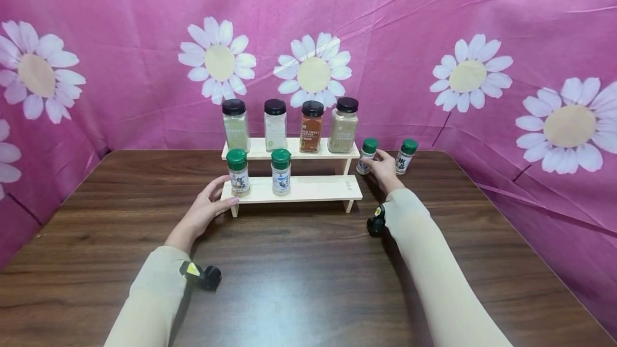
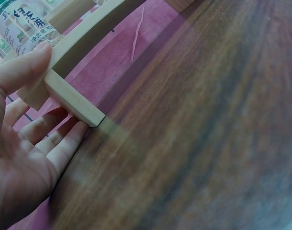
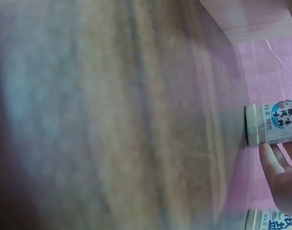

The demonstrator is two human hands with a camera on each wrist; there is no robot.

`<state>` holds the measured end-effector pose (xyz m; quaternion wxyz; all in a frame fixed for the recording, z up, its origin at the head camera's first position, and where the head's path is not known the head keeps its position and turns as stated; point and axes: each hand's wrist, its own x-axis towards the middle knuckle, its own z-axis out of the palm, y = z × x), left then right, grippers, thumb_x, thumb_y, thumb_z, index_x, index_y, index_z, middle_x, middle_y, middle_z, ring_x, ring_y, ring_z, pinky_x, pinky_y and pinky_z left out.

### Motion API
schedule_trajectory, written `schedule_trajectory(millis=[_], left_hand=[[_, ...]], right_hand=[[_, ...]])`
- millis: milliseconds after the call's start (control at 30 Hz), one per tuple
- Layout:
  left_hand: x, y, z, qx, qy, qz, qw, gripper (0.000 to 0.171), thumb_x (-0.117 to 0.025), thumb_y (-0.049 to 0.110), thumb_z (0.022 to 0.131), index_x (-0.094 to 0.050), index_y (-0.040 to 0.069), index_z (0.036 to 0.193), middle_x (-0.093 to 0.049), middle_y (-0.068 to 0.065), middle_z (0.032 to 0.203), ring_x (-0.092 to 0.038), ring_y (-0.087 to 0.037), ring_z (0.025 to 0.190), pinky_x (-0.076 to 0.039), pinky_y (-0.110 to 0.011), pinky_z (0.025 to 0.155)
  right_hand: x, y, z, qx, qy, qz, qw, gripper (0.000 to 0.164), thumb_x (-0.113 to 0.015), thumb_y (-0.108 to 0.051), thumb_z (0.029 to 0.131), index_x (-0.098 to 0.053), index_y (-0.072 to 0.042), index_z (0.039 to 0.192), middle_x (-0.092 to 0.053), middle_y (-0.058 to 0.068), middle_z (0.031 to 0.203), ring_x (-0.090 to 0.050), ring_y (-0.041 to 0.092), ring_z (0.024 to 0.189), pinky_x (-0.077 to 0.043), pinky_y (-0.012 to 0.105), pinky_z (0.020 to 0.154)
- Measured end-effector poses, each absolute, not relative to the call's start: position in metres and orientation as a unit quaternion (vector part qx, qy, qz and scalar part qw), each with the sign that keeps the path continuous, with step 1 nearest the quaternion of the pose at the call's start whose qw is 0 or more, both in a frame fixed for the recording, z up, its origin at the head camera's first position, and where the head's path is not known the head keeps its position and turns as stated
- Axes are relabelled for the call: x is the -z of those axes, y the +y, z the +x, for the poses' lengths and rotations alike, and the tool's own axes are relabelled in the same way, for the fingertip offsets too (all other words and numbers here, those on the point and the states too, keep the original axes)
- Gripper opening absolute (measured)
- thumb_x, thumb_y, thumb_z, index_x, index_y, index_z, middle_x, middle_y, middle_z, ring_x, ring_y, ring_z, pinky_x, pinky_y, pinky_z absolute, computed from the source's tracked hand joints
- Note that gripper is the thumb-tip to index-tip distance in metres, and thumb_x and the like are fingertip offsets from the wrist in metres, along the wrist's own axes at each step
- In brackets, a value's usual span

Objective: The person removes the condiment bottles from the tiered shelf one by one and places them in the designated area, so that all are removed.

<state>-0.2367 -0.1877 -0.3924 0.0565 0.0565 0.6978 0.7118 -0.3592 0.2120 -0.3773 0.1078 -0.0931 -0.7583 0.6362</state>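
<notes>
My left hand (image 1: 208,208) holds the left end of a two-tier wooden rack (image 1: 318,189). In the left wrist view the thumb lies along the shelf's edge and the fingers reach round the leg (image 2: 74,98). Just above the thumb stands a green-capped sesame jar (image 1: 239,178). Right of the rack, my right hand (image 1: 385,170) grips a small green-capped seasoning jar (image 1: 365,160), thumb on its near side. That jar is upright with its base at the tabletop; its top lies outside the right wrist view (image 3: 280,120).
A second green-capped jar (image 1: 281,175) shares the lower tier. On the upper tier stand black-capped jars, including a red pepper one (image 1: 310,130). Another green-capped jar (image 1: 404,159) is on the wooden table (image 1: 289,283), right of my right hand. Behind hangs a pink flowered cloth (image 1: 395,58).
</notes>
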Motion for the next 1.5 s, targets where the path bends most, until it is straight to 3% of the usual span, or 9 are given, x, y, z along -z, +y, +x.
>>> schedule_trajectory(millis=[267,433,733,967,1200,1300,1500], left_hand=[[0.393,-0.185,-0.238,-0.714,0.696,0.054,0.059,0.065,-0.061,0.009,0.08,-0.024,0.009,0.134,-0.031,-0.022,0.129,-0.047,-0.01,0.093,-0.041,-0.023,0.079],[0.392,-0.183,-0.24,-0.713,0.696,0.055,0.061,0.066,-0.061,0.009,0.08,-0.024,0.009,0.134,-0.031,-0.021,0.129,-0.047,-0.011,0.095,-0.041,-0.023,0.079],[0.393,-0.183,-0.24,-0.713,0.697,0.056,0.06,0.065,-0.061,0.009,0.08,-0.024,0.009,0.134,-0.032,-0.022,0.129,-0.047,-0.009,0.093,-0.041,-0.022,0.078],[0.393,-0.187,-0.239,-0.703,0.707,0.056,0.053,0.066,-0.062,0.011,0.079,-0.025,0.009,0.133,-0.033,-0.022,0.128,-0.047,-0.011,0.094,-0.041,-0.022,0.078],[0.393,-0.187,-0.238,-0.701,0.708,0.054,0.055,0.067,-0.063,0.013,0.079,-0.025,0.009,0.134,-0.032,-0.022,0.129,-0.046,-0.011,0.095,-0.041,-0.022,0.078],[0.393,-0.187,-0.237,-0.701,0.709,0.052,0.054,0.067,-0.063,0.013,0.079,-0.025,0.009,0.133,-0.032,-0.022,0.129,-0.047,-0.011,0.094,-0.041,-0.022,0.077],[0.392,-0.187,-0.236,-0.704,0.706,0.054,0.053,0.066,-0.062,0.012,0.079,-0.024,0.008,0.133,-0.033,-0.024,0.127,-0.049,-0.009,0.09,-0.042,-0.022,0.076]], right_hand=[[0.376,0.212,-0.363,-0.625,-0.768,-0.083,0.117,0.047,-0.061,0.002,0.076,-0.046,0.004,0.12,-0.051,0.021,0.112,-0.049,0.02,0.089,-0.042,0.028,0.076],[0.374,0.214,-0.364,-0.62,-0.772,-0.09,0.11,0.048,-0.062,0.0,0.077,-0.046,0.002,0.121,-0.051,0.02,0.11,-0.047,0.014,0.081,-0.042,0.025,0.069],[0.374,0.219,-0.358,-0.621,-0.772,-0.096,0.092,0.053,-0.065,-0.007,0.076,-0.043,0.0,0.124,-0.049,0.018,0.117,-0.049,0.017,0.094,-0.043,0.024,0.073],[0.37,0.225,-0.342,-0.635,-0.768,-0.07,0.046,0.058,-0.062,-0.009,0.079,-0.033,0.002,0.128,-0.04,0.022,0.124,-0.046,0.022,0.103,-0.037,0.04,0.087],[0.36,0.232,-0.322,-0.65,-0.759,-0.036,0.022,0.061,-0.058,-0.007,0.081,-0.025,0.005,0.131,-0.032,0.025,0.128,-0.037,0.032,0.112,-0.032,0.042,0.091],[0.355,0.237,-0.313,-0.653,-0.756,-0.023,0.019,0.061,-0.058,-0.008,0.082,-0.024,0.006,0.131,-0.032,0.027,0.128,-0.042,0.026,0.108,-0.031,0.042,0.092],[0.352,0.248,-0.3,-0.664,-0.747,-0.002,0.035,0.059,-0.062,-0.011,0.079,-0.032,0.007,0.127,-0.039,0.027,0.123,-0.051,0.005,0.084,-0.032,0.044,0.091]])
